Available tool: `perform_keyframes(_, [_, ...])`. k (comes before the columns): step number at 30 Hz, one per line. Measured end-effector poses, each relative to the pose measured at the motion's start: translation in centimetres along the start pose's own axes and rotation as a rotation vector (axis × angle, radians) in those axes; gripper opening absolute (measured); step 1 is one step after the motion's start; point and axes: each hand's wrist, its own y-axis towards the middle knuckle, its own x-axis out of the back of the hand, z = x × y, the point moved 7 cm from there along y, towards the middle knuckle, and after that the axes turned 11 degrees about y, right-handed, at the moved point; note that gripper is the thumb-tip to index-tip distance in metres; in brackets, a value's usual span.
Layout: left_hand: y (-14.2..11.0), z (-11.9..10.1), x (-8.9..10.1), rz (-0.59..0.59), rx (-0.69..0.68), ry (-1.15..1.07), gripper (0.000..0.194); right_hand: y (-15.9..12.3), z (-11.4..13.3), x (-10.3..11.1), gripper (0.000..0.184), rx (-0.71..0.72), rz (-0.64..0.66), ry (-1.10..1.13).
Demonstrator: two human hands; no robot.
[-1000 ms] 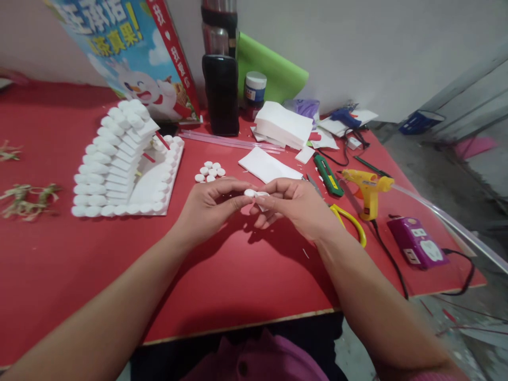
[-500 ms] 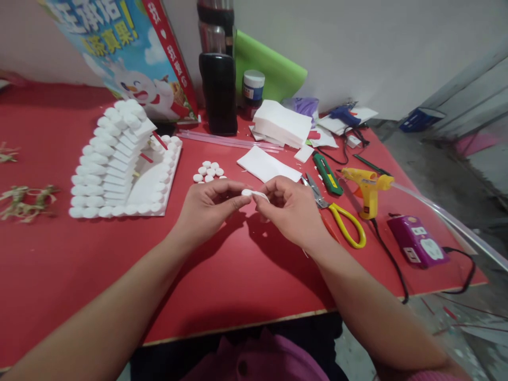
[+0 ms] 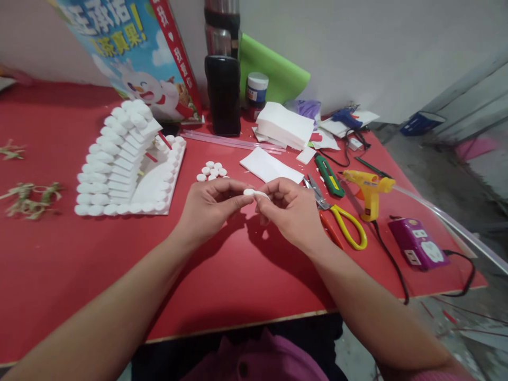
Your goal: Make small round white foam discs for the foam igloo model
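Note:
My left hand [image 3: 209, 209] is closed in a pinch on a small white disc [image 3: 248, 192], held just above the red table [image 3: 238, 286]. Opposite it, thumb and fingers of my right hand [image 3: 291, 214] pinch a flat white piece [image 3: 261, 195] against that disc; whether the two are joined I cannot tell. A small pile of white discs [image 3: 213, 169] lies beyond my left hand. Farther left stands a white stepped model [image 3: 119, 180], edged with rows of similar discs. Past my fingertips is a folded white sheet [image 3: 272, 165].
Right of my hand lie yellow-and-red-handled scissors [image 3: 349, 227], a green utility knife [image 3: 329, 174], a yellow glue gun [image 3: 370, 193] and a purple power box [image 3: 418, 243] with cords. Behind are white sheets [image 3: 283, 124], a jar [image 3: 256, 90] and a black case [image 3: 223, 95]. Dried-straw figures [image 3: 34, 200] lie left.
The view has shifted slightly, so the things on the table appear a little farther right. Both hands keep the same pinch on the white pieces.

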Motion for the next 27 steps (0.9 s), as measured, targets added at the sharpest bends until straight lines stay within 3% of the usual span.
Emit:
perform_keyframes(9, [0.0, 0.2, -0.4, 0.041, 0.057, -0.094, 0.028, -1.0, 1.8, -0.4, 0.009, 0.392, 0.023, -0.483])
perform_keyframes(13, [-0.1, 0.5, -1.0, 0.11, 0.057, -0.141, 0.034, -0.8, 1.9, -0.3, 0.011, 0.436, 0.125, -0.519])
perform_keyframes(17, [-0.2, 0.4, -1.2, 0.129, 0.039, -0.12, 0.034, -0.6, 1.6, -0.1, 0.01, 0.413, 0.145, -0.568])
perform_keyframes(20, [-0.2, 0.4, -1.1, 0.118, 0.033, -0.091, 0.029, -0.3, 1.4, 0.1, 0.011, 0.297, 0.143, -0.424])
perform_keyframes(25, [0.0, 0.3, -0.4, 0.078, 0.019, -0.087, 0.024, 0.6, -0.6, 0.5, 0.036, -0.176, 0.129, 0.273])
perform_keyframes(27, [0.1, 0.2, -0.5, 0.103, 0.022, -0.082, 0.025, 0.9, -1.6, 0.6, 0.039, -0.342, 0.117, 0.438])
